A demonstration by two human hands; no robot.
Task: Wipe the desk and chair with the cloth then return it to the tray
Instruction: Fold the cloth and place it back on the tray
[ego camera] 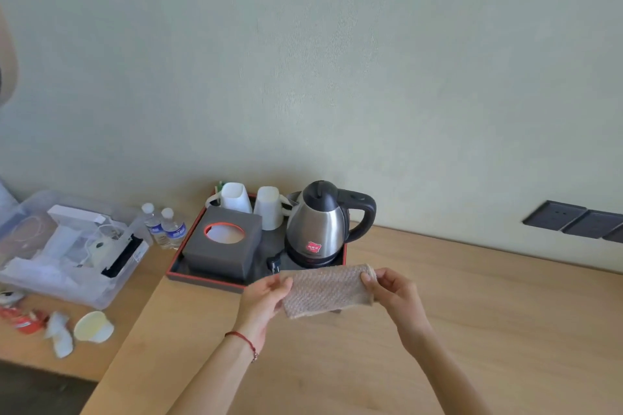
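Above the desk [472,313], cloth [327,290] between hands

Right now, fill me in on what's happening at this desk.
A person holds a beige cloth stretched between both hands, left hand on one end, right hand on the other, in the air just in front of the tray. The tray holds a kettle, a tissue box and two upturned cups. The cloth is not touching the desk. No chair is in view.
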